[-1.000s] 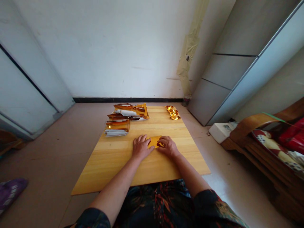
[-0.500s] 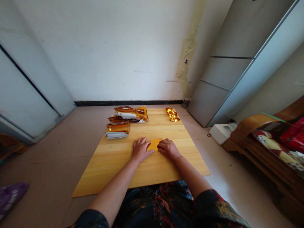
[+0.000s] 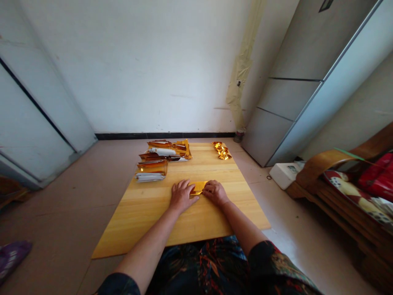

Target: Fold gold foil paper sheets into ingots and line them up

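Paper (image 3: 198, 188), gold & shiny, is lying on desk (image 3: 147, 225) betw. L hand (image 3: 181, 197) & R hand (image 3: 215, 193). L hand is touching its L edge, thumb & fingers standing apart; R hand is touching its R edge, fingers lying close together, can't tell if pinching. Paper stacks (image 3: 152, 166) are sitting back L, gold pcs. (image 3: 222, 151) back R.

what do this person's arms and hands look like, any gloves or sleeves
The left hand and right hand wear no gloves, and both forearms are bare, with nothing visible around the wrists. The short sleeves end near the elbows; they are dark, the right one showing a reddish and tan-green pattern. Finer details, such as nails, are too small to tell.
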Demonstrator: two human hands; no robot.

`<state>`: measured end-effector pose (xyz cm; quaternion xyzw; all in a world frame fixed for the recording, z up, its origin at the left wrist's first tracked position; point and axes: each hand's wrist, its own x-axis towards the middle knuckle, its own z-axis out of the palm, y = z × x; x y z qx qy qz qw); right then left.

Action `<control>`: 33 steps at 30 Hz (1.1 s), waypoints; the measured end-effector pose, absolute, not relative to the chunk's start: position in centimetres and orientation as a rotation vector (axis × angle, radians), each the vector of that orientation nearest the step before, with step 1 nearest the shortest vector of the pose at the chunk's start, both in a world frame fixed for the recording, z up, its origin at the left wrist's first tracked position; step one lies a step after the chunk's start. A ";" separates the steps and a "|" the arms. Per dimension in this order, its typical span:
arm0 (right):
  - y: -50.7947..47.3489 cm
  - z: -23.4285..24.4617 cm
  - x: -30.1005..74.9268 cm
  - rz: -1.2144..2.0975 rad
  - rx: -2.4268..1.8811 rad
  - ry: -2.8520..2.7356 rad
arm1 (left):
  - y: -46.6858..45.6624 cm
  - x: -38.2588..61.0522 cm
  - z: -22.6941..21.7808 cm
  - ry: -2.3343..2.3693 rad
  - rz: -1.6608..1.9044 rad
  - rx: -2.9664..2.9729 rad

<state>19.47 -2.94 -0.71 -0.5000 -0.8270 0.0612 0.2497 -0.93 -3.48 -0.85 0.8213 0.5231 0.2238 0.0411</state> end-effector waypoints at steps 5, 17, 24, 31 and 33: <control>-3.0 -0.7 19.5 0.218 -1.309 -2.210 | -3.5 -1.0 -1.2 1.427 0.839 2.612; -4.5 -0.3 19.8 0.242 -1.337 -2.207 | -3.1 -1.0 -1.5 1.378 0.871 2.437; -3.0 -0.2 19.5 0.488 -1.560 -1.942 | -2.3 -0.9 -1.1 1.490 0.897 2.179; -1.9 0.5 18.2 0.427 -1.997 -1.745 | -2.1 0.3 -0.5 1.719 0.860 2.060; -1.9 0.5 18.0 0.396 -2.033 -1.757 | -2.4 0.4 -0.2 1.802 0.811 2.102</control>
